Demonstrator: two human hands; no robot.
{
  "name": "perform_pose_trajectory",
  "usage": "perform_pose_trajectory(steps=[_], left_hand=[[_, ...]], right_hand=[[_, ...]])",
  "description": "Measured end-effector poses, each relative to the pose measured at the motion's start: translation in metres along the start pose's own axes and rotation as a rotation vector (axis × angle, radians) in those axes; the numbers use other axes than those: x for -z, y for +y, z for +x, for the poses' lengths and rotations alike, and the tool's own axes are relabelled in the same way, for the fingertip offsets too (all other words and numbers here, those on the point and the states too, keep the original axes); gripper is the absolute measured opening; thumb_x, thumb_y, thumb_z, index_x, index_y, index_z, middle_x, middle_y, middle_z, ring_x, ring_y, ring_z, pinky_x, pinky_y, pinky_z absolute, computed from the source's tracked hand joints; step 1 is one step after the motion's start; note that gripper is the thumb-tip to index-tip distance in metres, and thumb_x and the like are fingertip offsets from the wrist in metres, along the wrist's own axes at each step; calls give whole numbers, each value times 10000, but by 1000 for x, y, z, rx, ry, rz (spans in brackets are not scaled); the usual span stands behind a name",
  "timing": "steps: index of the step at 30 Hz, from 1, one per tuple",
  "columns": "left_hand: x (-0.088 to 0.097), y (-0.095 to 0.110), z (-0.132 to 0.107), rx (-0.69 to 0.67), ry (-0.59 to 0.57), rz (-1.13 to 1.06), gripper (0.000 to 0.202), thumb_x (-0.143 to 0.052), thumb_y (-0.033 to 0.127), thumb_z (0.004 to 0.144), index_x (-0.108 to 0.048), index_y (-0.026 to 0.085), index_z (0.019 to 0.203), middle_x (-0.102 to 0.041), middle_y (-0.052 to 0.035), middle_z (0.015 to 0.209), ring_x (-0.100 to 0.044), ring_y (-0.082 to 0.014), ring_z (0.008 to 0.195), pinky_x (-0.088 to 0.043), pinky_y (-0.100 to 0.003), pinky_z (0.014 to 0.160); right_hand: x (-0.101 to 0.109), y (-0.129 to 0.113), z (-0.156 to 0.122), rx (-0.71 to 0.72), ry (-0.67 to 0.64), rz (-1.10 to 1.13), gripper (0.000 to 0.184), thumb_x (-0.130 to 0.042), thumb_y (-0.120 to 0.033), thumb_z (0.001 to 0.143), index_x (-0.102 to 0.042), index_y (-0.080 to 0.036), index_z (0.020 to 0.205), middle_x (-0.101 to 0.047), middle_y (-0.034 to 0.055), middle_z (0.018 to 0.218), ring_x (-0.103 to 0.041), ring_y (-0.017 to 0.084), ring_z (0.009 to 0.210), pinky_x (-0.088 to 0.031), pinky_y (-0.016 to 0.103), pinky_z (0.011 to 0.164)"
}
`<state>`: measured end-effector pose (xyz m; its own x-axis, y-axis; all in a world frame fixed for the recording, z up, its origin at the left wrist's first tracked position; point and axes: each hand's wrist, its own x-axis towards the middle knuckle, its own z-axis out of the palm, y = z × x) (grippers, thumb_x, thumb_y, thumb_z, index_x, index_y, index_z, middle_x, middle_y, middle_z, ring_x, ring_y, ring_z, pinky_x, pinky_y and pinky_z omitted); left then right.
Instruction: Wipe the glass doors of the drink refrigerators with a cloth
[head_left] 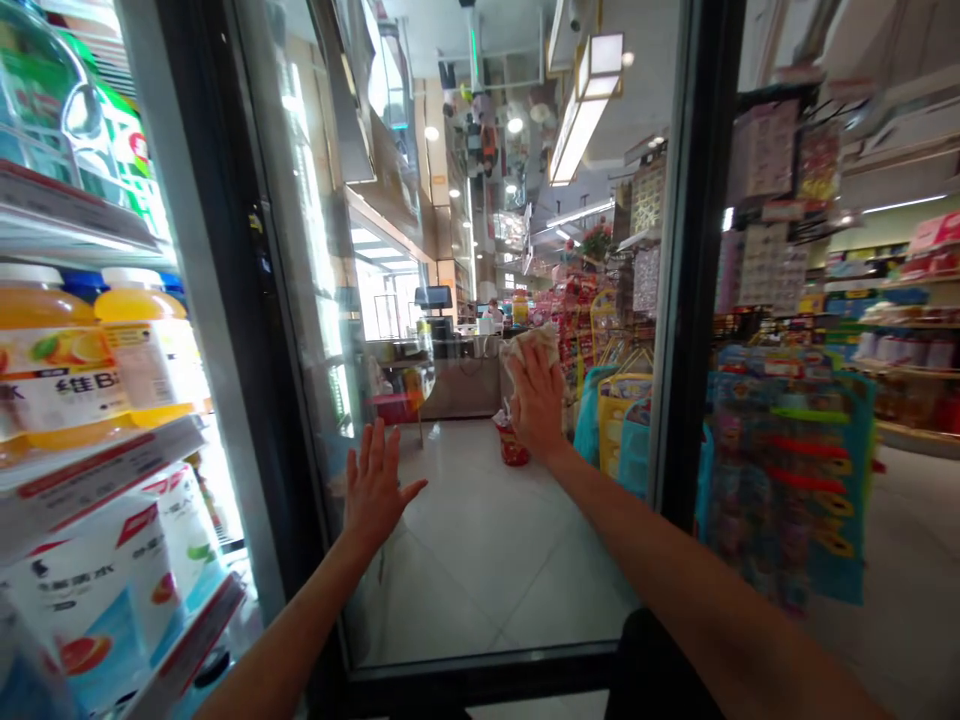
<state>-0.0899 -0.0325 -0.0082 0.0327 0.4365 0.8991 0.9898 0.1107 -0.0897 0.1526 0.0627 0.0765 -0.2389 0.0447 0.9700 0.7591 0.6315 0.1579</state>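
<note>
A black-framed glass door point(480, 560) stands open in front of me, and the shop shows through its pane. My right hand point(536, 395) presses a crumpled, pale cloth point(551, 342) against the glass right of the middle, with its fingers spread over the cloth. Lower down on the left, my left hand point(373, 482) is open, its fingers stretched out and thumb apart. Its palm faces the pane near the left side of the frame, and it holds nothing. Whether that palm touches the glass I cannot tell for certain.
At left, lit cooler shelves point(97, 470) hold bottles of orange drink point(146, 345) and white cartons point(97, 590). Right of the door hang blurred goods on a display rack point(787, 480). Through the glass appear a counter point(461, 385), a red bucket-like container point(512, 445) and tiled floor.
</note>
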Motion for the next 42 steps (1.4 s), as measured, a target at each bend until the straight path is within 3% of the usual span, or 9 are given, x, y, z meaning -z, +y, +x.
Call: perform_pose_trajectory(steps=[5, 7, 14, 22, 28, 30, 35, 40, 42], left_hand=[[4, -12, 2, -78, 25, 19, 820, -613, 417, 781, -215, 131, 1438, -267, -182, 1485, -178, -301, 1400, -202, -519, 1108], [6, -19, 6, -55, 31, 34, 840, -616, 431, 777, -198, 136, 1443, -268, -181, 1485, -196, -304, 1396, -198, -523, 1108], [10, -31, 14, 6, -16, 69, 845, -598, 462, 781, -203, 110, 1439, -230, -193, 1494, -203, -317, 1392, -236, -536, 1086], [14, -54, 16, 19, -11, 69, 796, -518, 497, 814, -225, 91, 1432, -228, -199, 1494, -196, -312, 1394, -214, -534, 1096], [20, -65, 18, 2, -31, 84, 727, -468, 475, 841, -247, 100, 1424, -249, -190, 1490, -228, -309, 1385, -211, -557, 1088], [20, -71, 17, 17, -11, 94, 726, -468, 466, 840, -251, 85, 1419, -255, -198, 1486, -235, -311, 1382, -228, -546, 1085], [22, -84, 18, -8, -3, 68, 718, -464, 461, 834, -260, 94, 1415, -296, -194, 1471, -261, -285, 1377, -260, -485, 1092], [39, -94, 30, 49, 81, 34, 687, -395, 468, 859, -243, 106, 1423, -248, -179, 1495, -211, -288, 1394, -181, -517, 1114], [46, -99, 34, 77, 100, 36, 682, -390, 445, 861, -233, 92, 1423, -221, -190, 1502, -188, -295, 1400, -171, -531, 1111]], right_hand=[[-15, -27, -39, 683, -164, 92, 433, -400, -149, 885, -492, -250, 1297, -448, -8, 1419, -269, 130, 1376, -133, 353, 1156], [-15, -28, -34, 698, -178, 90, 424, -399, -153, 892, -496, -251, 1293, -449, -18, 1418, -278, 127, 1371, -129, 338, 1154], [-10, -27, 65, 171, -88, 27, 564, -422, -105, 841, -367, -215, 1392, -305, 44, 1501, -192, 195, 1409, -120, 437, 1149], [-29, -43, 19, 972, -286, 118, 371, -376, -219, 927, -513, -264, 1270, -463, -32, 1407, -347, 119, 1335, -241, 332, 1121], [-19, -41, 126, 369, -98, 12, 522, -393, -102, 870, -378, -214, 1380, -314, 47, 1497, -227, 219, 1399, -205, 479, 1129], [-24, -50, 125, 397, -98, 13, 514, -390, -104, 872, -389, -211, 1374, -328, 43, 1491, -238, 221, 1394, -200, 475, 1133], [-41, -69, 88, 917, -220, 91, 380, -372, -184, 922, -518, -273, 1261, -465, -33, 1406, -358, 136, 1331, -279, 355, 1107], [-36, -78, 172, 407, -103, 52, 529, -343, -69, 877, -379, -219, 1383, -307, 49, 1500, -212, 220, 1402, -174, 495, 1133], [-37, -92, 189, 349, -146, 59, 536, -346, -58, 869, -389, -221, 1377, -303, 36, 1503, -207, 219, 1405, -166, 494, 1140]])
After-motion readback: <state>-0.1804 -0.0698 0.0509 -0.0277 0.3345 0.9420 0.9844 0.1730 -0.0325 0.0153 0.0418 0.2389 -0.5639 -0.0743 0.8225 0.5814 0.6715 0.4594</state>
